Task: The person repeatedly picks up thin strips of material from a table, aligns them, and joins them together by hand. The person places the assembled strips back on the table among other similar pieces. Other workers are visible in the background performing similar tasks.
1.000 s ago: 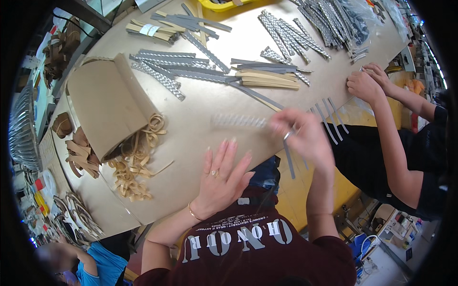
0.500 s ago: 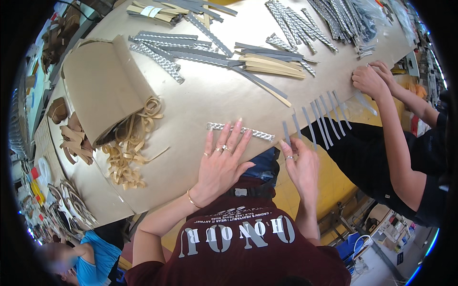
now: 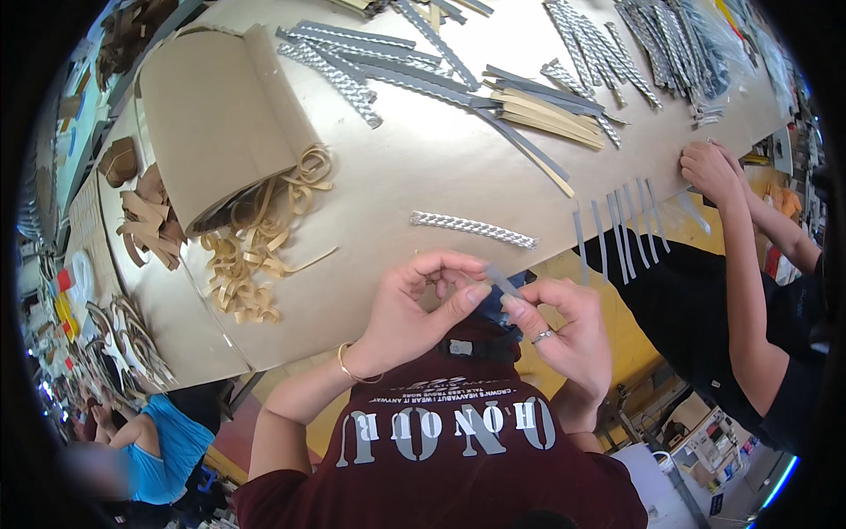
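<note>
Between my two hands is a short grey strip (image 3: 503,281), held just in front of the table edge. My left hand (image 3: 407,307) is closed in a pinch at the strip's far end, thumb and fingers bent together. Thumb and fingers of my right hand (image 3: 568,328) pinch its nearer end. On the table just beyond my hands lies a flat braided strap (image 3: 473,229) in silver-white and grey, touched by neither hand. To the right, several thin grey strips (image 3: 622,234) hang side by side over the table edge.
A large tan curved roll (image 3: 231,115) stands on the left, with curled tan strips (image 3: 251,264) spilling beside it. Grey and tan strip bundles (image 3: 551,115) and braided straps (image 3: 586,44) lie at the back. A co-worker's hands (image 3: 712,167) are at the table's right edge.
My left hand has lifted off the braided strap. My right hand has brought a grey strip from the table edge over to the left hand, and both now pinch it.
</note>
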The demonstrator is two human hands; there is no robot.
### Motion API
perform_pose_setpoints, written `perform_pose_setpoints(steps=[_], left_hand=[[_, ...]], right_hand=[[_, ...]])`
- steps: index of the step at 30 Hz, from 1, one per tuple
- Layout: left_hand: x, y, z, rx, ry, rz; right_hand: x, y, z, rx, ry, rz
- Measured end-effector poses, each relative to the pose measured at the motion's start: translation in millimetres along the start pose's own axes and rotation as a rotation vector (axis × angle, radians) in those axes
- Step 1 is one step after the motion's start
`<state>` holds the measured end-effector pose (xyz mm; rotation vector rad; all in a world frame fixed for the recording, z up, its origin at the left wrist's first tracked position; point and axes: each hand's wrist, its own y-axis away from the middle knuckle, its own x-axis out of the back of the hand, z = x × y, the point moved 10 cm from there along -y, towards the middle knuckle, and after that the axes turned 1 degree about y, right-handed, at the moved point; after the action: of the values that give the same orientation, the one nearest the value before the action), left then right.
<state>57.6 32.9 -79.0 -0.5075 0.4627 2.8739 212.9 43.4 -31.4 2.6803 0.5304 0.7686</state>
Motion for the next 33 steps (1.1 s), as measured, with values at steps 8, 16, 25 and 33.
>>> perform_pose_setpoints(steps=[8,16,25,33], left_hand=[[13.5,8.1,-16.0,0.097,0.243,0.144],[38.9,17.0,15.7,-0.281,-0.460,0.362],[39.4,19.6,17.3,-0.408,-1.337,0.401],[34.5,22.2,16.2,-0.425,-1.388,0.395]], right_hand=[[-2.2,-12.0,-33.0,0.121,0.340,0.202],[-34.2,-37.6,-35.1,0.124,0.235,0.042],[-61.7,-83.7,-22.7,0.103,0.457,-0.098],[-64.0,-87.8,-20.7,0.074,0.483,-0.073]])
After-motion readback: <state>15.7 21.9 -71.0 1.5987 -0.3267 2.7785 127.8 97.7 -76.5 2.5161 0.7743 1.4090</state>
